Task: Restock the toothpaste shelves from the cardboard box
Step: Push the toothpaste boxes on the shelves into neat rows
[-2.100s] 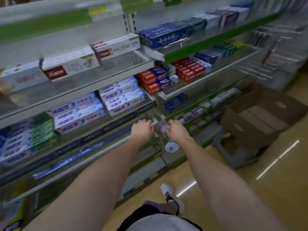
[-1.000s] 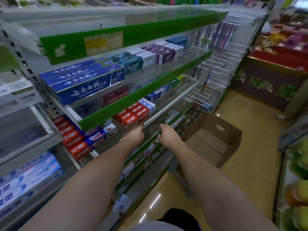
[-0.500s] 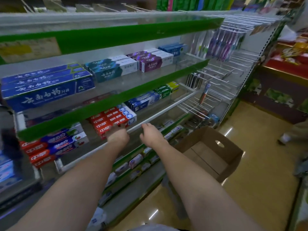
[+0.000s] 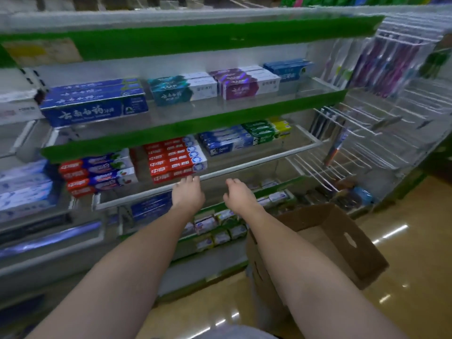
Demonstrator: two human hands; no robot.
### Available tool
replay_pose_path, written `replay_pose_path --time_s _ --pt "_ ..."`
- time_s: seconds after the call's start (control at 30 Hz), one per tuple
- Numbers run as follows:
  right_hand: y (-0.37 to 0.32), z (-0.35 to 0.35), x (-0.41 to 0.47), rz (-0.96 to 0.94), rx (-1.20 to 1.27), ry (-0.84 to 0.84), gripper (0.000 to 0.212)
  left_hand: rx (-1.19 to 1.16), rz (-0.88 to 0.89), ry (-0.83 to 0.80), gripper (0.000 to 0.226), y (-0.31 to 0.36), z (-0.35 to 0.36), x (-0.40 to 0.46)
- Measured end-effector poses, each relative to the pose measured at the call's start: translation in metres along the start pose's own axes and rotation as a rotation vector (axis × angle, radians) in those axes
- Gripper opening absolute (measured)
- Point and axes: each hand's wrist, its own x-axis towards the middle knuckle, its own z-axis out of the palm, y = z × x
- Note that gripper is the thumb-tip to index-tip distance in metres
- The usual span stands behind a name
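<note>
- shop aisle, glossy yellow floor, green-edged toothpaste shelves (image 4: 195,123) running left to right, wire hooks with hanging toothbrushes (image 4: 381,69) at the far right.
- cardboard box (image 4: 342,243) on the floor at lower right, just beside the right forearm, flaps up; bare brown bottom showing, no cartons visible in the part seen.
- probably tidying or facing stock on the middle shelf rather than placing anything new, since neither hand carries a carton.
- to do it well: push the red toothpaste cartons (image 4: 173,159) square to the front rail (image 4: 244,165), labels outward, stack level, without knocking the red-and-blue cartons (image 4: 97,171) just to the left.
- worth glancing into the box before reaching again; may be nearly spent.
- left hand (image 4: 187,194) at the rail, fingers loosely extended, tips at or touching the lowest red carton; contact too blurred to confirm; holding nothing.
- right hand (image 4: 238,195) near the same rail, apart from the left, fingers relaxed and slightly curled, empty, touching nothing clearly.
</note>
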Motion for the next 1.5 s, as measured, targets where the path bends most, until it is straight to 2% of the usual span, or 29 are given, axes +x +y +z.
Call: replay_pose_path --time_s 0.23,0.37,0.67,0.9,1.0,1.07,1.2,1.33,1.43,1.5 --pt "-0.044 0.014 0.011 -0.135 0.051 -0.012 0.047 0.012 -0.164 0.001 0.041 -0.046 -0.013 -0.018" --pt "-0.063 0.018 0.021 -0.178 0.039 0.003 0.044 -0.008 -0.197 0.012 0.048 -0.06 -0.022 -0.023" --pt "-0.099 0.03 0.038 -0.181 0.026 0.025 0.044 -0.079 -0.204 -0.008 0.035 -0.1 -0.023 -0.017" --pt "-0.087 0.02 0.056 -0.022 -0.008 0.063 0.042 -0.176 -0.038 -0.065 0.038 -0.095 -0.031 0.022" --pt "-0.086 0.017 0.059 0.065 0.008 0.1 0.041 -0.212 0.058 -0.141 0.047 -0.091 -0.028 0.035" --pt "-0.088 0.017 0.059 0.11 0.034 0.115 0.041 -0.196 0.091 -0.127 0.052 -0.094 -0.023 0.041" --pt "-0.095 0.019 0.063 0.186 0.141 0.136 0.036 -0.201 -0.008 0.01 0.059 -0.109 -0.016 0.055" --pt "-0.109 0.022 0.073 0.198 0.193 0.118 0.026 -0.187 0.006 -0.088 0.062 -0.127 -0.009 0.067" --pt "-0.116 0.024 0.084 0.184 0.22 0.12 0.041 -0.317 -0.043 -0.128 0.06 -0.125 -0.007 0.073" --pt "-0.116 0.023 0.095 0.2 0.229 0.123 0.049 -0.434 -0.122 -0.092 0.063 -0.12 -0.007 0.077"
